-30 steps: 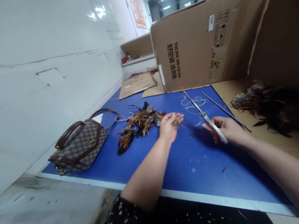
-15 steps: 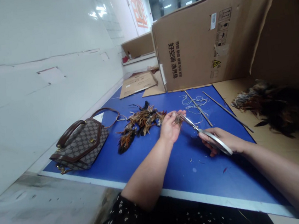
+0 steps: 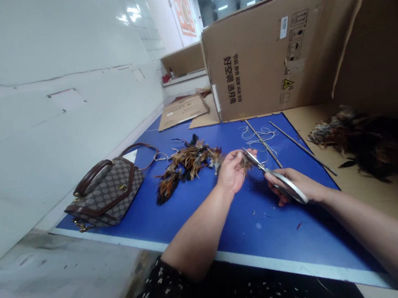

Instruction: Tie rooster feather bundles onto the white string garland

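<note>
My left hand pinches a small tuft of brown feathers between thumb and fingers, palm turned up. In my right hand is a pair of scissors with light grey handles, my fingers through the loops. Their blades point up and left, lying against the tuft at the left fingertips; whether they are closed on it I cannot tell. To the left of my hands, a pile of brown, orange and black feathers lies on the blue tabletop.
A patterned handbag stands at the left by the wall. Beyond my hands lie tangled string and two thin sticks. A large cardboard box rises behind, and more dark feathers rest on cardboard at the right.
My left hand has shifted slightly right with the feather tuft, closer to the scissors. The scissor blades now lie across the tuft. My right hand has barely moved.
</note>
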### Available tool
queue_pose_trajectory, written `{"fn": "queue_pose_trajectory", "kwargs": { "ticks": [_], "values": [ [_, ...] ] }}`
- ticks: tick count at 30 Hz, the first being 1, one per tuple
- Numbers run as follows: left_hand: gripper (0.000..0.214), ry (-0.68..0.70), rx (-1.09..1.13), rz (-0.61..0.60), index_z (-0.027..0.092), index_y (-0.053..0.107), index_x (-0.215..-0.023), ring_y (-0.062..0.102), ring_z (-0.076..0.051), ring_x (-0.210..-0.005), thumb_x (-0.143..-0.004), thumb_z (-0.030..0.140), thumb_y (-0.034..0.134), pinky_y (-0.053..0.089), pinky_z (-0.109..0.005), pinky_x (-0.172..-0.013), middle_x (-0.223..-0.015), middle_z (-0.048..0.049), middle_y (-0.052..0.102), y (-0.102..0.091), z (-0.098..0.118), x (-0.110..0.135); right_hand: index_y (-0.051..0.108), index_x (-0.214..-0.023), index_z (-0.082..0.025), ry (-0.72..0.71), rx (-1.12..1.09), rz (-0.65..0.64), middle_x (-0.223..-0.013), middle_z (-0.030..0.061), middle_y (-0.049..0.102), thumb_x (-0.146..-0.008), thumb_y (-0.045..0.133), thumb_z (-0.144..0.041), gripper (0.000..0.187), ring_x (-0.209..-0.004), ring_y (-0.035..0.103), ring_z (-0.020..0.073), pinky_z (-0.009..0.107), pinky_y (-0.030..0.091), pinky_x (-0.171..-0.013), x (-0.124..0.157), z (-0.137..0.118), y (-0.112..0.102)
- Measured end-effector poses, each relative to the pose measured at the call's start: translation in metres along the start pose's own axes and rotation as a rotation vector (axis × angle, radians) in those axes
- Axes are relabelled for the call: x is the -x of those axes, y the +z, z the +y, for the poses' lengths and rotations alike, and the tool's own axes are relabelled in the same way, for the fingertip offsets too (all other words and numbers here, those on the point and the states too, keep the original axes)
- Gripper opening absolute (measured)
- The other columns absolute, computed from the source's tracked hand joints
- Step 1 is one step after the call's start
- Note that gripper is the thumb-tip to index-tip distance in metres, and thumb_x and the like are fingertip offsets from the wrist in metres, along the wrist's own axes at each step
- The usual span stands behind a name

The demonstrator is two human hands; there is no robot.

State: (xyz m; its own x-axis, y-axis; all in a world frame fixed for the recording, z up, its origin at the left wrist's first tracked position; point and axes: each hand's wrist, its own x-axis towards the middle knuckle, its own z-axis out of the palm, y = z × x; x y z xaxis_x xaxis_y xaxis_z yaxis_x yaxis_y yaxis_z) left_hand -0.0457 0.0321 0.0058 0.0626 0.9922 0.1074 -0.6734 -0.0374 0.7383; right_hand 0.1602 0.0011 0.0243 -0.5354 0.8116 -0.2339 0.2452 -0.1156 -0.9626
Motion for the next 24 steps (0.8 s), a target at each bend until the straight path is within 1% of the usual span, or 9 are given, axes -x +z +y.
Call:
{"fn": "queue_pose_trajectory", "kwargs": {
  "ticks": [5, 10, 13, 19, 22, 24],
  "values": [
    [0.021, 0.002, -0.007, -0.011, 0.018, 0.059, -0.097, 0.073, -0.029, -0.116, -0.087, 0.025, 0.077, 0.053, -0.05, -0.107, -0.11, -0.0119, 0.077, 0.003, -0.001, 0.003, 0.055, -0.078, -0.018, -0.002, -0.017, 0.011, -0.064, -0.0017, 0.057, -0.077, 0.073, -0.078, 0.063, -0.045, 0.057, 0.0122, 0.032, 0.06, -0.048, 0.0, 0.001, 0.001],
    [0.026, -0.023, -0.075, 0.004, 0.019, 0.058, -0.095, 0.073, -0.029, -0.115, -0.085, 0.029, 0.08, 0.055, -0.048, -0.103, -0.114, -0.0122, 0.076, 0.006, 0.0, 0.006, 0.054, -0.081, -0.019, 0.006, -0.114, -0.001, -0.064, -0.0034, 0.056, -0.078, 0.073, -0.077, 0.062, -0.044, 0.054, 0.0108, 0.034, 0.062, -0.049, -0.003, 0.005, 0.005],
    [0.026, -0.021, -0.081, 0.008, 0.019, 0.059, -0.096, 0.072, -0.029, -0.117, -0.085, 0.031, 0.08, 0.056, -0.047, -0.101, -0.116, -0.0118, 0.076, 0.004, -0.002, 0.005, 0.054, -0.082, -0.019, 0.01, -0.134, 0.0, -0.063, -0.0042, 0.055, -0.078, 0.073, -0.077, 0.061, -0.042, 0.052, 0.0097, 0.034, 0.061, -0.047, -0.003, 0.006, 0.007],
    [0.026, 0.0, -0.061, -0.035, 0.019, 0.06, -0.096, 0.073, -0.029, -0.116, -0.084, 0.029, 0.08, 0.056, -0.046, -0.1, -0.114, -0.0113, 0.076, 0.004, -0.001, 0.005, 0.053, -0.08, -0.018, 0.009, -0.147, 0.01, -0.062, -0.004, 0.055, -0.081, 0.069, -0.078, 0.062, -0.041, 0.052, 0.0094, 0.033, 0.06, -0.045, -0.002, 0.004, 0.011],
    [0.026, -0.009, -0.075, -0.016, 0.019, 0.059, -0.095, 0.073, -0.03, -0.116, -0.084, 0.03, 0.08, 0.057, -0.046, -0.098, -0.114, -0.0115, 0.076, 0.005, 0.0, 0.006, 0.053, -0.078, -0.019, -0.011, -0.154, 0.002, -0.061, -0.0043, 0.054, -0.08, 0.07, -0.078, 0.062, -0.04, 0.051, 0.0093, 0.032, 0.06, -0.044, -0.001, 0.003, 0.012],
    [0.028, -0.007, -0.073, -0.028, 0.019, 0.059, -0.095, 0.073, -0.03, -0.116, -0.083, 0.031, 0.081, 0.058, -0.046, -0.096, -0.114, -0.0116, 0.076, 0.005, 0.0, 0.006, 0.053, -0.078, -0.019, -0.018, -0.162, 0.001, -0.061, -0.0042, 0.054, -0.079, 0.072, -0.077, 0.062, -0.04, 0.051, 0.0096, 0.032, 0.059, -0.043, -0.001, 0.003, 0.013]
  ]
}}
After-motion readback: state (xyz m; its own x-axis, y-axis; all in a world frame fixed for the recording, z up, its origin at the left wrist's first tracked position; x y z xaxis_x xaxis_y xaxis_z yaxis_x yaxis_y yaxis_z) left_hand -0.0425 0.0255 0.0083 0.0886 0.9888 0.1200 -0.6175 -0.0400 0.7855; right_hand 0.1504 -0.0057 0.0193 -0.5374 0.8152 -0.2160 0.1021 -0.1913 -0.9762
